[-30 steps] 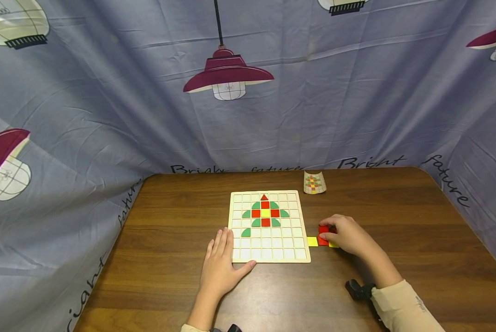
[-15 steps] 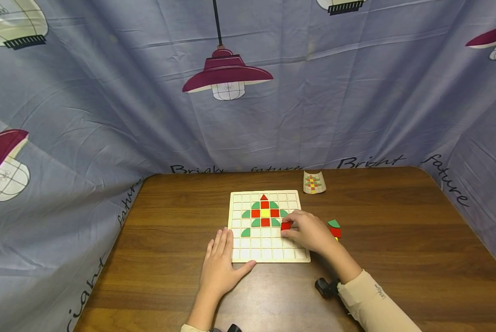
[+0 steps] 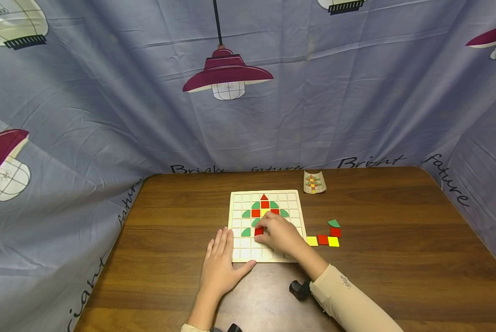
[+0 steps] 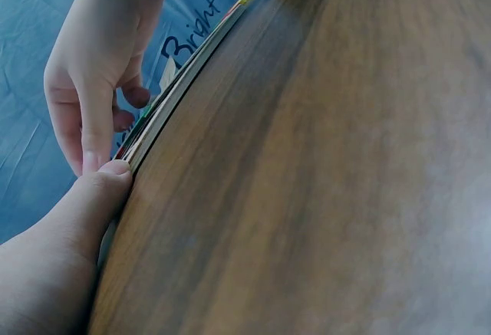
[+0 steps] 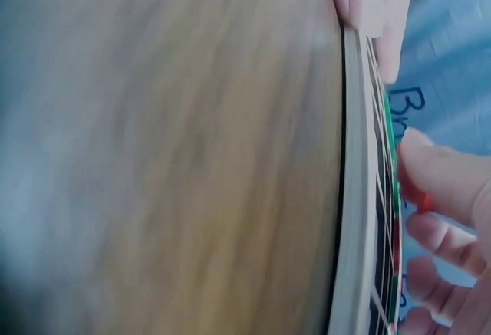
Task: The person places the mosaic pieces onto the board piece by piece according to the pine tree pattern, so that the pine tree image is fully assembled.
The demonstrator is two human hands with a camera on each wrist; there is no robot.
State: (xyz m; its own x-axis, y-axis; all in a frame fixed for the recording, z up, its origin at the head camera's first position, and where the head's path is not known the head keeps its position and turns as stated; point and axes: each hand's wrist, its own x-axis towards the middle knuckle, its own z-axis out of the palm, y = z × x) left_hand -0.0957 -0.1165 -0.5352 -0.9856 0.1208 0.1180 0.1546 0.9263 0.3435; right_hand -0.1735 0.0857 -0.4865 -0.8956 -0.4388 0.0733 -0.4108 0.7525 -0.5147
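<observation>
A square wooden grid board (image 3: 285,252) lies on the table, bearing red, green and yellow tiles in a tree-like pattern. Between thumb and fingers my right hand (image 3: 282,234) pinches a red square tile (image 3: 259,232), just right of a green quarter-round tile (image 3: 246,232) on the board. In the right wrist view, a bit of the red tile (image 5: 426,201) shows between the fingertips. My left hand (image 3: 220,269) rests at the board's lower left corner, fingers straight along the left edge and thumb at the front edge. The right hand hides part of the pattern.
Right of the board lie loose tiles: two yellow squares, with one yellow square (image 3: 333,241) farther right, two red squares, including one red square (image 3: 335,232), and a green quarter-round (image 3: 334,223). A small pattern card (image 3: 314,183) stands behind. A printed curtain (image 3: 248,133) borders the table (image 3: 181,221).
My right hand took a red tile from the loose pieces and carried it left over the board, beside the lower green tile. My left hand has stayed put.
</observation>
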